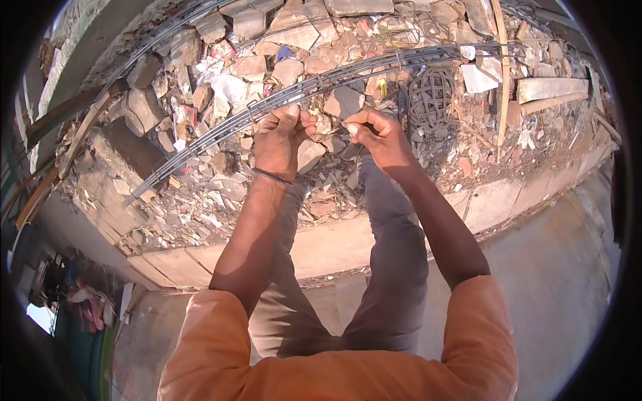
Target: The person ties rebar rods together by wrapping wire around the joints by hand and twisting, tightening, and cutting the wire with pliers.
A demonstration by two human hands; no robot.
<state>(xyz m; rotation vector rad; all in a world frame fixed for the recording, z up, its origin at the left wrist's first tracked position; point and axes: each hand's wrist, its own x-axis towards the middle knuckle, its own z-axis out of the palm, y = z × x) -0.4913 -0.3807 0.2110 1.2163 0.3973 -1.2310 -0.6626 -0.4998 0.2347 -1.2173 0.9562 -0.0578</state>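
A long bundle of thin metal rods (314, 83) with ties around it crosses the rubble in a curve. My left hand (282, 137) is just below the bundle, its fingers curled together; what they hold, if anything, is too small to make out. To its right, my right hand (380, 137) pinches with thumb and forefinger at something thin and dark, too small to name. The two hands are a short distance apart over the broken stones (309, 155).
A woven tangle of straps (430, 100) lies right of my hands. A wooden strip (503, 80) stands farther right. Large concrete blocks (130, 150) lie at the left. Below runs a pale ledge (328, 244), with my legs in front of it.
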